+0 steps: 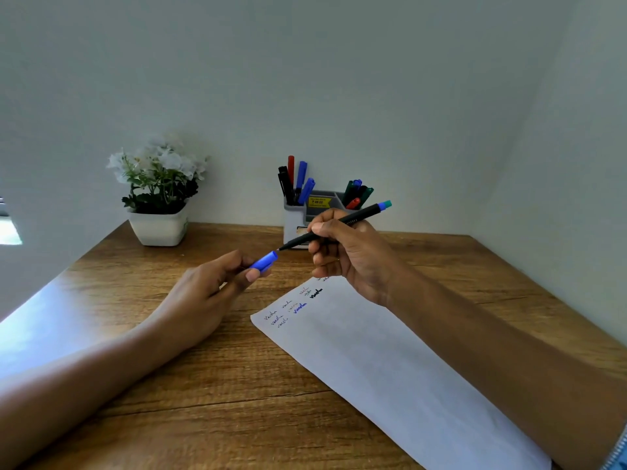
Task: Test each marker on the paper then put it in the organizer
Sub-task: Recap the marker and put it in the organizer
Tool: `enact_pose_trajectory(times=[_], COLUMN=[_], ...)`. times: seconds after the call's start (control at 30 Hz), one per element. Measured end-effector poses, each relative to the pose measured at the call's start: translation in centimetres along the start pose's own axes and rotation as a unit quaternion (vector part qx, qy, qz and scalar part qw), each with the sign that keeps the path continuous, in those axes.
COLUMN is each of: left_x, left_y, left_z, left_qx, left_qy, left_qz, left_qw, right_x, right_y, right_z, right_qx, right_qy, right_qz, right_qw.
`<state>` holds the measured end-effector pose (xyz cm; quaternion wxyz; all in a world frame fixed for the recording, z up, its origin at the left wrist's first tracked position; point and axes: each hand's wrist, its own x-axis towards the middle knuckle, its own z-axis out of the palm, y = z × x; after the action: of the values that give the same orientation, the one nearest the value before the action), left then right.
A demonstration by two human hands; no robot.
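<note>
Two forearms, bare right to the near edge. Left hand and right hand are bare too, with short plain nails. In the near right corner, by the right arm, there's a bit of light blue clothing with a silver zipper along its edge.

Your right hand grips a black marker at frame center, its tip pointing lower left toward the blue cap pinched in your left hand. Tip and cap sit just apart. Below them, the paper with scribbles lies on the tabletop. The organizer behind holds several markers.
</note>
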<state>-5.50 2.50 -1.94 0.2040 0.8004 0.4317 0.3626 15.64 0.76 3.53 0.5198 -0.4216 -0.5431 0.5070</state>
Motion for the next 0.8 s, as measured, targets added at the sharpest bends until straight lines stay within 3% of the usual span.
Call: enact_pose_trajectory(times=[0.17, 0.37, 0.63, 0.8], left_x=[0.0, -0.3, -0.4, -0.1], left_y=[-0.1, 0.2, -0.8, 0.3], left_z=[0.1, 0.2, 0.3, 0.4], left_qx=[0.012, 0.015, 0.036, -0.026], left_qy=[0.003, 0.009, 0.038, 0.046], left_qz=[0.008, 0.087, 0.135, 0.125], left_qw=[1.000, 0.996, 0.989, 0.991], right_x=[-0.2, -0.8, -1.4, -1.7], right_y=[0.4, 0.8, 1.6, 1.3], right_z=[0.4, 0.9, 1.7, 2.8], right_qx=[-0.047, -0.169, -0.164, -0.182], right_qy=[-0.051, -0.076, -0.061, -0.071], right_qz=[0.003, -0.047, -0.063, -0.105], right_qw=[0.998, 0.982, 0.983, 0.975])
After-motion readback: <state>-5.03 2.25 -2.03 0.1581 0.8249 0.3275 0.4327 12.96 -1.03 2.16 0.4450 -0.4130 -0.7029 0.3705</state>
